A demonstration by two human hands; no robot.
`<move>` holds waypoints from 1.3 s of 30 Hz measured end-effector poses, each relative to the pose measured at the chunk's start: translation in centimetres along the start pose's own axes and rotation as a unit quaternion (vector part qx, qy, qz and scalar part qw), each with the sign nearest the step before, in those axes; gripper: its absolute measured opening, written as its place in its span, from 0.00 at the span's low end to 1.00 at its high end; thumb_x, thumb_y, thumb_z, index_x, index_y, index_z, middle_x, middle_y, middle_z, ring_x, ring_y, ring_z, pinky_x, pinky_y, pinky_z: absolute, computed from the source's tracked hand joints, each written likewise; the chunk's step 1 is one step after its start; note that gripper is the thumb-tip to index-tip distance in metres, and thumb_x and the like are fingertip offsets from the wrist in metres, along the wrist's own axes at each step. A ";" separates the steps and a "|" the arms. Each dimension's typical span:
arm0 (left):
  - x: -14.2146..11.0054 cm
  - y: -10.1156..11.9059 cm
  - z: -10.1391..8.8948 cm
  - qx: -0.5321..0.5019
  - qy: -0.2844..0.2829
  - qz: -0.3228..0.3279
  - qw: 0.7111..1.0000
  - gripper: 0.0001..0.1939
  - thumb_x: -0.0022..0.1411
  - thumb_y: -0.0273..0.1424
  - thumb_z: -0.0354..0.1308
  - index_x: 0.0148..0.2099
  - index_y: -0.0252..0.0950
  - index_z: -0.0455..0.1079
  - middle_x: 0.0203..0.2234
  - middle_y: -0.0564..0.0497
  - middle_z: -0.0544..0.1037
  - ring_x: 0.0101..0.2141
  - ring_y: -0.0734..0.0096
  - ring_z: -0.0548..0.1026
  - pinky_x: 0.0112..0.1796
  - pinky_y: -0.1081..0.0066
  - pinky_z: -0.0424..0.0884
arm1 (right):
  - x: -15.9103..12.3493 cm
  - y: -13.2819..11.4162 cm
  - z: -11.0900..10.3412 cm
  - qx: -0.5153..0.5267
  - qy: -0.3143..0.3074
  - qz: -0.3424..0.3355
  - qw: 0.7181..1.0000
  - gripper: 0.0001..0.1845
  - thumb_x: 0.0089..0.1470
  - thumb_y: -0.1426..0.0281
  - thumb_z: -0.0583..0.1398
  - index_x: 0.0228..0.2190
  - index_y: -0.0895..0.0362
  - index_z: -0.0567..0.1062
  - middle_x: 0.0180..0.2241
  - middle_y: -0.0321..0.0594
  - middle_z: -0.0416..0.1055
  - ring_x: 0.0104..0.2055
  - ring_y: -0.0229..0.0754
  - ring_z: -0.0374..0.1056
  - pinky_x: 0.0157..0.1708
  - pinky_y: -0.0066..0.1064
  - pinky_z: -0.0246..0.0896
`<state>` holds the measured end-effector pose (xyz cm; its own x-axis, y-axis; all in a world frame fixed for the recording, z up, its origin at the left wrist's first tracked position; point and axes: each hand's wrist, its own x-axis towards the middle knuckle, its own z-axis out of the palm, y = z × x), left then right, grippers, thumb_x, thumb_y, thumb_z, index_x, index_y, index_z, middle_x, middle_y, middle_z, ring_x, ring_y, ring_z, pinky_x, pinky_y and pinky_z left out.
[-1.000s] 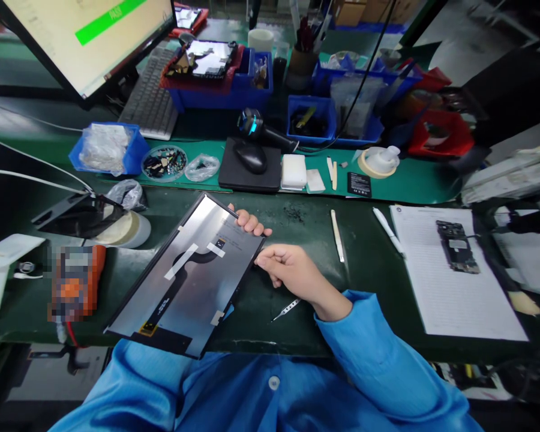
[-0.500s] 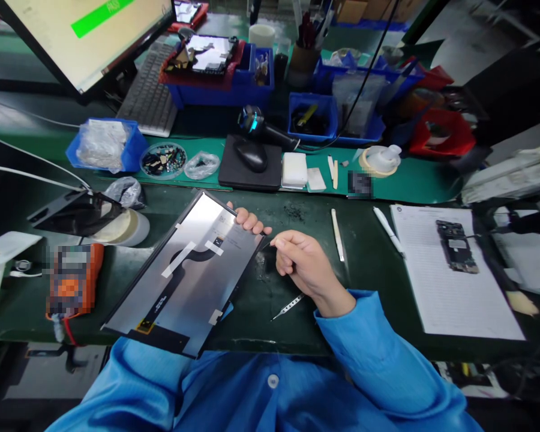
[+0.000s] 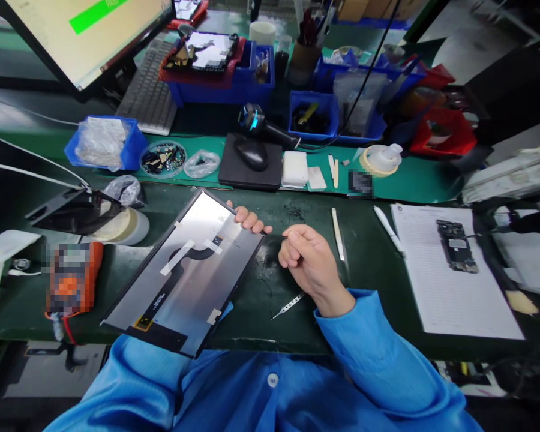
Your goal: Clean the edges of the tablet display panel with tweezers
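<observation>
My left hand (image 3: 251, 220) is wrapped round the upper right edge of a display panel (image 3: 202, 282). The panel lies tilted across my left forearm, its silvery back facing up. A black flex cable (image 3: 161, 294) runs along that back, with strips of white tape over it. To the right of the panel, my right hand (image 3: 308, 258) is in the air, thumb and forefinger pinched together, apart from the panel. Whatever the pinch may hold is too small to make out. Below that hand, metal tweezers (image 3: 288, 306) lie on the green bench (image 3: 261, 330).
An orange multimeter (image 3: 73, 279) and a round tub (image 3: 130, 225) stand at left. A pale stick tool (image 3: 337, 234), a white pen (image 3: 388, 231) and a sheet of paper (image 3: 454, 306) with a circuit board (image 3: 458, 246) lie at right. Behind are a mouse (image 3: 251, 153) and blue bins (image 3: 312, 117).
My right hand has moved away from the panel's right edge, up and to the right, still pinched. A thin dark strand showed near its fingertips half a second ago. The left hand's grip stays.
</observation>
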<state>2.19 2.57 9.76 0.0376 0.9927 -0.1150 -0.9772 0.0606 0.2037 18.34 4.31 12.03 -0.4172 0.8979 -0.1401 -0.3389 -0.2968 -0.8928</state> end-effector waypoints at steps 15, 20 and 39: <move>0.2 -0.2 1.2 -0.012 0.059 0.004 0.998 0.28 0.75 0.43 0.28 0.24 0.38 0.51 0.19 0.54 0.55 0.22 0.71 0.57 0.34 0.64 0.64 | -0.2 0.8 -0.5 -0.110 -0.065 0.040 0.991 0.19 0.49 0.58 0.72 0.26 0.55 0.71 0.20 0.31 0.70 0.21 0.34 0.64 0.24 0.27 0.60; 0.1 -0.1 2.1 -0.007 0.100 0.009 0.995 0.28 0.75 0.43 0.26 0.25 0.37 0.48 0.19 0.53 0.54 0.22 0.72 0.56 0.33 0.65 0.63 | -0.4 1.1 0.1 -0.170 -0.055 0.037 0.983 0.22 0.43 0.61 0.75 0.28 0.54 0.69 0.22 0.31 0.71 0.23 0.36 0.69 0.26 0.29 0.65; 0.4 -0.3 3.4 0.037 0.164 -0.004 0.986 0.32 0.74 0.44 0.22 0.21 0.37 0.47 0.17 0.54 0.50 0.20 0.71 0.52 0.30 0.66 0.60 | -0.3 1.0 -0.3 -0.298 -0.097 0.040 0.949 0.08 0.52 0.65 0.65 0.30 0.58 0.78 0.22 0.34 0.71 0.21 0.35 0.65 0.22 0.26 0.61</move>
<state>3.25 3.30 12.95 -0.0367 0.9057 -0.4223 -0.9589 0.0870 0.2700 18.41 3.81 11.07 -0.5881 0.7869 -0.1870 0.2123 -0.0729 -0.9745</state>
